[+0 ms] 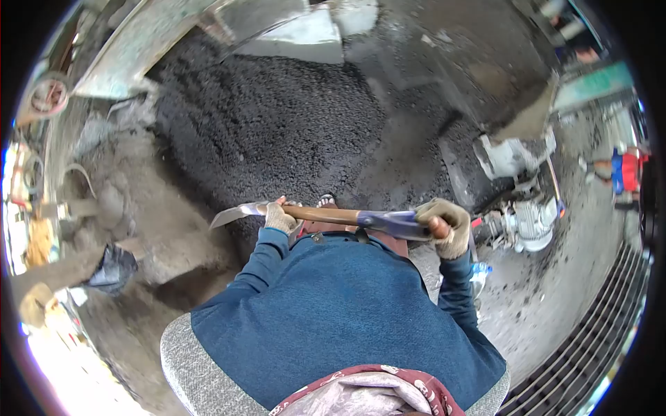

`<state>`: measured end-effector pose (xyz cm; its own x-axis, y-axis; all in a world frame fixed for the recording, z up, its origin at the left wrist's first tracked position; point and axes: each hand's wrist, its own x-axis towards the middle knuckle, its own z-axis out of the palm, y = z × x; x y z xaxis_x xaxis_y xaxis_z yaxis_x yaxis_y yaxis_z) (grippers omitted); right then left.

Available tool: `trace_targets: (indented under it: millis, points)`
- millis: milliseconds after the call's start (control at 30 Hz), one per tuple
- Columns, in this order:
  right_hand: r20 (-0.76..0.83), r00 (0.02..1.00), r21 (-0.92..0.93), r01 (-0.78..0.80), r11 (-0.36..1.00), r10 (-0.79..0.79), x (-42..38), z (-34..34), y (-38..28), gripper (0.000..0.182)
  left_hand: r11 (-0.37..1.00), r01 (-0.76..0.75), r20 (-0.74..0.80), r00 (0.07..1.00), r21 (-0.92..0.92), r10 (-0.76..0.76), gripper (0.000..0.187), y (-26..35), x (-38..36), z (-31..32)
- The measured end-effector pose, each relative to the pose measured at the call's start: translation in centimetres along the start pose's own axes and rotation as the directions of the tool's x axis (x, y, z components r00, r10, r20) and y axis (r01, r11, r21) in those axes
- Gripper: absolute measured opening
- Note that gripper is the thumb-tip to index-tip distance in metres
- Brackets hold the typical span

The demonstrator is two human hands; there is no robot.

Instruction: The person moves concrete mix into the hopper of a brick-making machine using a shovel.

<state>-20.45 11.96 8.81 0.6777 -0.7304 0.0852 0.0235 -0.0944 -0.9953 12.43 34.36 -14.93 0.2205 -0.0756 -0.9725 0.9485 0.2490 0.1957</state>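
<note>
A shovel [326,215] lies level across the front of my waist, with a wooden shaft and a blue metal handle end. Its pale metal blade points to the left. Near the blade, my left hand [280,218], in a light knit glove with bare fingertips showing, is closed round the shaft. My right hand [449,226], in a beige knit glove, grips the wooden crosspiece of the handle. Beyond the shovel spreads a heap of dark, wet-looking gravelly mix [277,125]. One foot [326,200] shows just past the shaft.
An electric motor [531,225] stands on the floor to the right, near a plastic bottle [480,270]. A metal grating [583,340] runs along the lower right. Pale metal sheets [298,35] border the heap's far side. Another person [624,172] is at far right.
</note>
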Motion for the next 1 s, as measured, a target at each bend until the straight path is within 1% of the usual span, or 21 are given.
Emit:
trace_targets:
  millis: [67, 100, 167, 200, 233, 267, 300, 333, 367, 433, 467, 500, 567, 600, 667, 767, 833, 867, 900, 967, 1000]
  points:
    - [0.125, 0.984, 0.05, 0.121, 0.991, -0.126, 2.0, 2.9, -1.2, 0.046, 0.999, 0.03, 0.227, 0.974, -0.036, -0.021, 0.022, 0.5, 2.3, -1.4]
    - [0.098, 0.989, 0.09, 0.098, 0.991, -0.107, 2.5, 3.9, -1.2, 0.046, 0.998, 0.037, 0.338, 0.941, -0.052, -0.018, 0.022, 0.9, 3.3, -2.1]
    - [0.027, 0.998, 0.214, -0.069, 0.974, 0.065, 4.3, 5.5, 1.1, 0.046, 0.999, 0.035, 0.41, 0.912, -0.031, -0.019, 0.027, 1.9, 0.6, -0.7]
    - [0.038, 0.983, 0.188, -0.181, 0.965, 0.177, 5.3, 6.4, 3.4, 0.048, 0.997, -0.072, 0.526, 0.849, 0.027, 0.047, 0.026, 2.5, 0.4, -0.7]
    - [0.127, 0.954, 0.152, -0.289, 0.945, 0.271, 6.3, 7.4, 5.7, 0.047, 0.988, 0.065, 0.616, 0.775, 0.142, -0.139, 0.019, 3.5, 1.9, -1.0]
    - [0.236, 0.843, 0.283, -0.536, 0.795, 0.484, 6.7, 8.4, 8.9, 0.04, 0.993, 0.107, 0.651, 0.75, 0.055, -0.117, 0.02, 1.9, -3.5, 0.0]
    - [0.525, 0.662, 0.496, -0.749, 0.44, 0.535, 7.4, 9.2, 13.1, 0.032, 0.968, 0.248, 0.737, 0.662, -0.042, -0.138, 0.025, 0.4, -5.0, 0.4]
    - [0.937, 0.343, 0.35, -0.919, -0.183, 0.07, 7.9, 10.9, 21.1, 0.035, 0.911, 0.4, 0.812, 0.563, -0.102, -0.156, 0.03, -1.1, -6.5, 0.9]
    - [0.566, 0.336, 0.206, -0.942, 0.266, 0.753, 6.8, 13.6, 20.5, 0.043, 0.867, 0.484, 0.86, 0.486, -0.118, -0.155, 0.036, -2.0, -6.5, 0.8]
    - [0.668, 0.09, 0.23, -0.969, -0.09, 0.739, 5.7, 17.8, 24.0, 0.058, 0.804, 0.588, 0.92, 0.357, -0.086, -0.162, 0.046, -4.3, -7.8, 0.4]
    - [0.81, 0.175, 0.307, -0.94, -0.15, 0.56, 6.0, 19.7, 26.0, 0.054, 0.792, 0.608, 0.936, 0.307, -0.054, -0.173, 0.051, -5.5, -9.9, 0.4]
    - [0.763, 0.211, 0.363, -0.922, -0.134, 0.612, 5.3, 20.3, 27.7, 0.046, 0.667, 0.745, 0.956, 0.206, -0.015, -0.209, 0.054, -6.7, -12.2, 0.0]
    - [0.653, 0.279, 0.465, -0.882, -0.081, 0.704, 4.4, 22.1, 25.8, 0.029, 0.904, 0.4, 0.95, 0.311, -0.147, 0.017, 0.057, -7.4, -14.6, -4.3]
    - [0.593, 0.305, 0.542, -0.836, -0.089, 0.745, 5.0, 21.2, 27.6, 0.026, 0.959, 0.194, 0.933, 0.333, -0.207, 0.134, 0.059, -7.2, -15.8, -7.2]
    - [0.434, 0.329, 0.645, -0.763, -0.034, 0.839, 6.5, 19.3, 29.9, 0.021, 0.932, -0.076, 0.823, 0.447, -0.354, 0.349, 0.064, -5.7, -19.5, -12.2]
    - [0.13, 0.403, 0.662, -0.716, 0.223, 0.906, 8.7, 18.3, 30.2, 0.012, 0.77, -0.287, 0.428, 0.697, -0.57, 0.576, 0.08, -1.6, -27.1, -19.1]
    - [0.101, 0.483, 0.644, -0.698, 0.313, 0.87, 10.7, 18.2, 30.4, 0.009, 0.643, -0.641, 0.512, 0.417, -0.42, 0.751, 0.071, -0.7, -27.5, -22.8]
    - [0.048, 0.517, 0.619, -0.687, 0.381, 0.855, 11.8, 18.9, 29.3, 0.008, 0.641, -0.744, 0.413, 0.532, -0.189, 0.739, 0.06, -0.5, -27.5, -23.8]
    - [-0.004, 0.55, 0.592, -0.672, 0.445, 0.835, 13.1, 19.8, 28.0, 0.007, 0.676, -0.735, 0.318, 0.628, -0.058, 0.71, 0.045, -0.5, -27.0, -23.9]
    - [-0.041, 0.592, 0.51, -0.68, 0.527, 0.805, 15.4, 22.5, 23.9, 0.008, 0.75, -0.648, 0.294, 0.697, -0.13, 0.654, 0.032, 0.1, -24.0, -25.3]
    - [-0.006, 0.664, 0.54, -0.627, 0.561, 0.747, 16.8, 23.4, 23.7, 0.01, 0.772, -0.609, 0.329, 0.702, -0.181, 0.631, 0.029, 0.7, -22.5, -26.1]
